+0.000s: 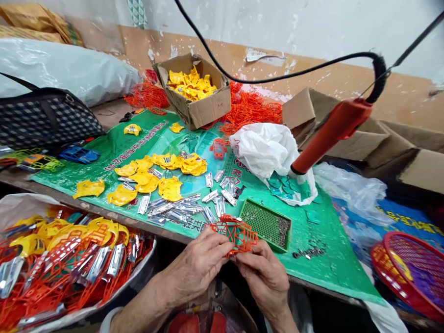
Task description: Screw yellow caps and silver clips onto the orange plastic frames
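Note:
Both hands hold one orange plastic lattice frame [236,233] at the near edge of the table. My left hand [197,262] pinches its left side, fingers closed round it. My right hand [264,274] grips its right underside, fingers curled. Just behind the frame lies a green perforated tray [264,222] with small dark screws at its right end. Yellow plastic pieces [148,175] and silver metal strips [176,208] are scattered on the green printed sheet [324,259].
An orange electric screwdriver [328,133] hangs on a black cable above a white plastic bag [265,148]. A cardboard box [202,109] of yellow parts stands at the back. A bin [61,262] of assembled pieces sits at the left, red baskets [416,273] at the right.

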`<state>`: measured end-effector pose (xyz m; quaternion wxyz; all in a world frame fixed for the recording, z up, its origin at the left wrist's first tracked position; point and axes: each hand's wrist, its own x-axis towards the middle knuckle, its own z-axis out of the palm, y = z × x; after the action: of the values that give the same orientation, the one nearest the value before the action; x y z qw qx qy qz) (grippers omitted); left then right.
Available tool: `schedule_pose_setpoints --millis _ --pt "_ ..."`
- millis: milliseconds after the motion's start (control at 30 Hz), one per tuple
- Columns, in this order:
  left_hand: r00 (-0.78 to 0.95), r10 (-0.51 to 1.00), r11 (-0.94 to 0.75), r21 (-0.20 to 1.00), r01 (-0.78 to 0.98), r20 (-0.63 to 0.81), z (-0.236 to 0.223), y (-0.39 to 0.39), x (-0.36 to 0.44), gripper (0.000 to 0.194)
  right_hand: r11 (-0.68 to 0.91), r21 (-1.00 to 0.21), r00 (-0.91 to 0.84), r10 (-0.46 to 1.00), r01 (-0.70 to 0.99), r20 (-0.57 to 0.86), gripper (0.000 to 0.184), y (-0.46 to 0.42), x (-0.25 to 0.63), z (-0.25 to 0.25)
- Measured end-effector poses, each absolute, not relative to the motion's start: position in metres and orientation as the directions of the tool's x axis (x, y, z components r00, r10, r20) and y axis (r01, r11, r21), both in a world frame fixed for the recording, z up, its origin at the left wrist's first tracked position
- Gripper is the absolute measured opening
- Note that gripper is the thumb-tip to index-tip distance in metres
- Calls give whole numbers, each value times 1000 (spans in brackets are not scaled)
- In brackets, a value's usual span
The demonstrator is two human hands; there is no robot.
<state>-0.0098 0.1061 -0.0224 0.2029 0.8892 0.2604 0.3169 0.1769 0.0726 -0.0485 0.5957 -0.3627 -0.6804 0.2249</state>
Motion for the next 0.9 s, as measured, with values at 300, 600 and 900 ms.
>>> schedule_pose_setpoints --millis 300,600,900 --pt "722 553 -821 420 388 415 -22 107 -5 24 613 -749 11 772 251 636 41 70 177 -57" --pt "741 556 -814 425 396 376 -25 108 -5 25 606 -741 10 772 289 635 34 70 180 -58" --pt "766 542 -830 364 423 344 -24 103 -2 32 612 -735 33 761 292 647 33 69 182 -62"
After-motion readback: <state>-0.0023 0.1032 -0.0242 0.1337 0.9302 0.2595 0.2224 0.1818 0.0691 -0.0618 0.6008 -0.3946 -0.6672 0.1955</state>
